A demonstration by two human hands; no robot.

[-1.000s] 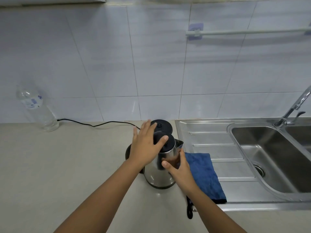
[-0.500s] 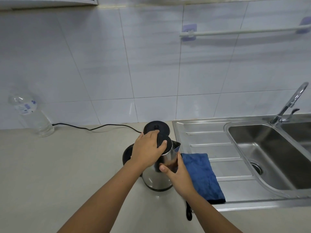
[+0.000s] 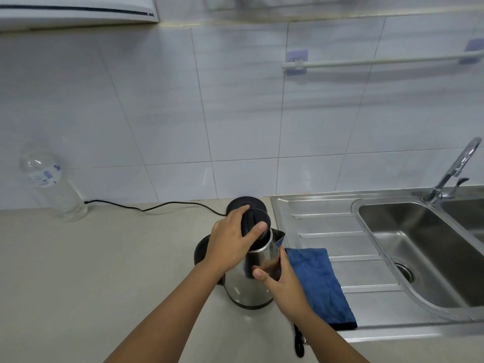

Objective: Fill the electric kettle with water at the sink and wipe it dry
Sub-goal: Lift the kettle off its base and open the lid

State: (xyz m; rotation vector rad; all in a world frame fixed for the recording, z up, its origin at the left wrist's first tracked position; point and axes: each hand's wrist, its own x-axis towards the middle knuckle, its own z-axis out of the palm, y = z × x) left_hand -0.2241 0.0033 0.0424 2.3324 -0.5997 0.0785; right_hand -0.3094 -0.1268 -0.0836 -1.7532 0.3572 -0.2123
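A steel electric kettle [image 3: 248, 289] with a black lid [image 3: 255, 222] and black handle stands on the beige counter, just left of the sink's draining board. My left hand [image 3: 230, 242] grips the lid from above, thumb over its front edge. My right hand [image 3: 277, 276] wraps the kettle's body on the right side. The round black kettle base [image 3: 246, 203] sits right behind the kettle. A blue cloth [image 3: 319, 281] lies on the draining board, next to my right wrist. The steel sink basin [image 3: 419, 244] and its tap [image 3: 453, 171] are at the right.
A clear plastic bottle [image 3: 55, 187] stands by the tiled wall at the left. The base's black cord [image 3: 157, 205] runs along the wall across the counter. A black loop [image 3: 298, 341] hangs at the counter's front edge. A towel rail [image 3: 379, 61] is mounted on the wall above the sink.
My left hand came down from flat above the lid and closed around it. My right hand kept its hold on the kettle's body. The camera tilted up slightly.
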